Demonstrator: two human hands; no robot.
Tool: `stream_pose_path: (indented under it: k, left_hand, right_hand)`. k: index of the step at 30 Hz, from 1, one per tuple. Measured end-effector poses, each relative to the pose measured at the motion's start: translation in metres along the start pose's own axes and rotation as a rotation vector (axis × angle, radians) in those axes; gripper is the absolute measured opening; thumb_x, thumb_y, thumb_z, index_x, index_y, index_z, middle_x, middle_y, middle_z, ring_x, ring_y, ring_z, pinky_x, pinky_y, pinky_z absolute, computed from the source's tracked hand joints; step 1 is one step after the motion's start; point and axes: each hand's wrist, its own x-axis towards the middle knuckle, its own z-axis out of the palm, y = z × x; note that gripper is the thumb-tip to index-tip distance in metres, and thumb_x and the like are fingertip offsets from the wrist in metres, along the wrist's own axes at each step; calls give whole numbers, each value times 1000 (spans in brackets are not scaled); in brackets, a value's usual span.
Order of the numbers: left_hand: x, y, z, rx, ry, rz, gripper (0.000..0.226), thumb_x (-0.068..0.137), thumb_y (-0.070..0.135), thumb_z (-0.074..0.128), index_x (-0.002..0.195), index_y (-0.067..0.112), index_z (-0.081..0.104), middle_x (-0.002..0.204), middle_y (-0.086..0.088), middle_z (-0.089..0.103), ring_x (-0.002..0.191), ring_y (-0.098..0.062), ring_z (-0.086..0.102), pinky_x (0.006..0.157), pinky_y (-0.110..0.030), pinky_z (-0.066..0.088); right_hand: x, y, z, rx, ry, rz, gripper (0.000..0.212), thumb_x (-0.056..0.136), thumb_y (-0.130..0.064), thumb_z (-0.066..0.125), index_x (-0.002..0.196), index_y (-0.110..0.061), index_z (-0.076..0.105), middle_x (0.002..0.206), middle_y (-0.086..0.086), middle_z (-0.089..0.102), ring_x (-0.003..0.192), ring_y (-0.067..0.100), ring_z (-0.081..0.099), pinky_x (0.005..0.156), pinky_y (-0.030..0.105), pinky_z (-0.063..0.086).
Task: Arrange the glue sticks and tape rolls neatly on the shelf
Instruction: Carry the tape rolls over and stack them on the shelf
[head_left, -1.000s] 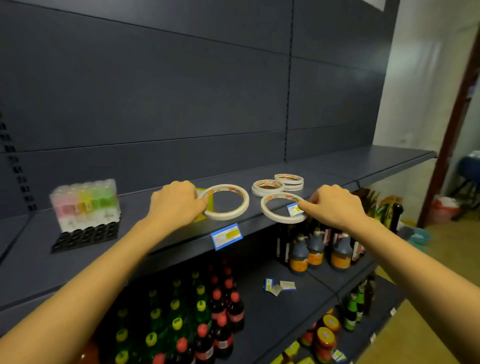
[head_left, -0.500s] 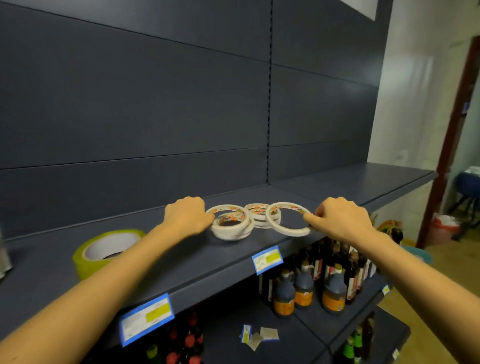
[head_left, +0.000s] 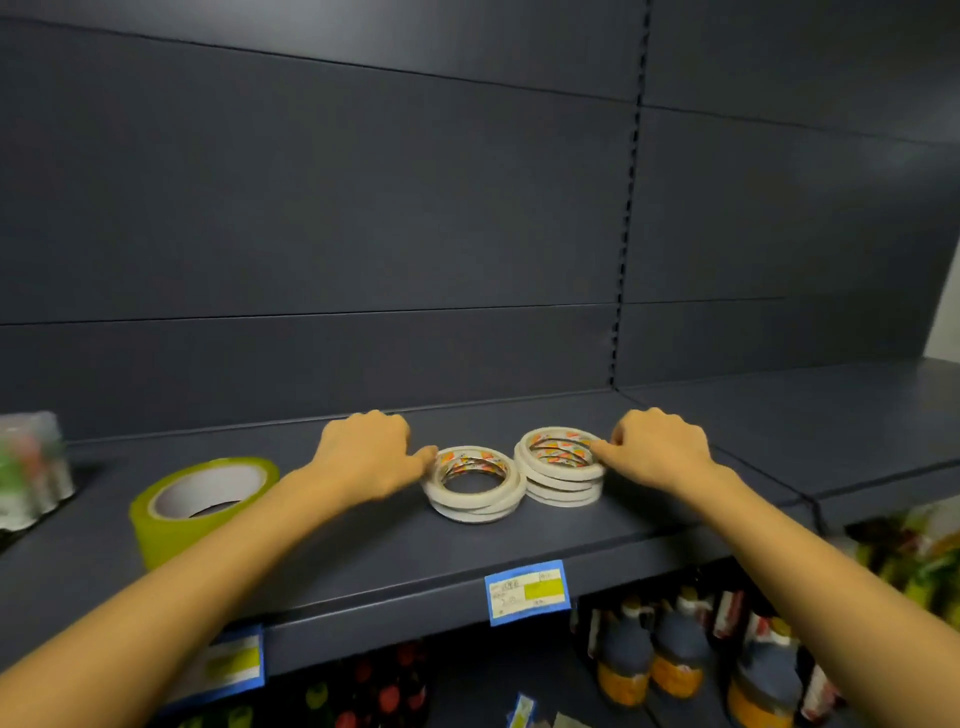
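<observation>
Tape rolls in the grip: the right hand (head_left: 660, 449) pinched the rim of the top roll (head_left: 561, 441) of the right stack (head_left: 563, 475), fingertips (head_left: 602, 449) at the stack's 3 o'clock edge.
Left grip: the left hand (head_left: 363, 454) was curled, one fingertip (head_left: 431, 456) touching the left stack (head_left: 472, 486) at its 9 o'clock rim; whether it pinched a roll or only nudged it could not be told.
Hand pose: both forearms reached forward and up, knuckles on top, wrists level, one hand on each outer side of the pair.
Where the rolls sat: two low stacks of thin white rings lay flat, touching side by side, mid-depth on the shelf (head_left: 363, 551).
Handling: the rings looked light and stiff with slick sides, so a stack would likely slide or shear under a sideways push; squaring it by the outer rims seemed the safer hold.
Other stock: a wide green tape roll (head_left: 202, 499) stood at 9 o'clock of the stacks, and the glue sticks (head_left: 31, 467), blurred, lay further out at 9 o'clock.
Below: a price label (head_left: 527, 590) hung on the shelf lip at 6 o'clock, with bottles (head_left: 675, 660) underneath.
</observation>
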Motion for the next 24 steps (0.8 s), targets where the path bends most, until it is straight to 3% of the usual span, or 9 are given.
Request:
stream_pose_path:
  k: [2, 5, 10, 17, 24]
  left_hand:
    - [-9, -3, -6, 48, 85, -49, 42, 90, 54, 42, 75, 17, 55, 83, -4, 65, 79, -24, 63, 65, -28, 42]
    - [-21, -7, -14, 75, 228, -155, 34, 88, 50, 46, 84, 18, 60, 91, -5, 68, 84, -26, 64, 65, -28, 39]
    - [-54, -18, -26, 39, 371, -320, 27, 88, 44, 50, 90, 20, 62, 95, -3, 70, 92, -29, 62, 65, -29, 35]
    - [-149, -48, -43, 94, 298, -547, 24, 88, 40, 52, 94, 20, 62, 97, -1, 70, 95, -25, 62, 69, -32, 43]
    - [-253, -94, -67, 230, 261, -740, 23, 87, 39, 52, 95, 20, 62, 103, 0, 68, 98, -24, 61, 70, -31, 41]
  right_hand:
    - [10, 0, 1, -74, -28, -65, 47, 88, -59, 46, 82, -16, 64, 79, 2, 56, 76, 23, 54, 65, 28, 38]
    - [19, -4, -5, -102, 75, -168, 48, 88, -61, 43, 78, -17, 60, 83, 3, 63, 77, 23, 57, 64, 27, 38]
    - [16, -43, -21, 212, 138, -492, 27, 91, -47, 47, 77, -25, 53, 82, -5, 57, 75, 20, 51, 65, 29, 36]
    - [-39, -146, -19, 459, 67, -966, 15, 91, -38, 48, 90, -27, 60, 94, -9, 63, 89, 20, 59, 71, 29, 39]
    - [-104, -244, -24, 526, -31, -1215, 17, 91, -36, 49, 101, -29, 60, 106, -5, 64, 99, 24, 59, 73, 31, 41]
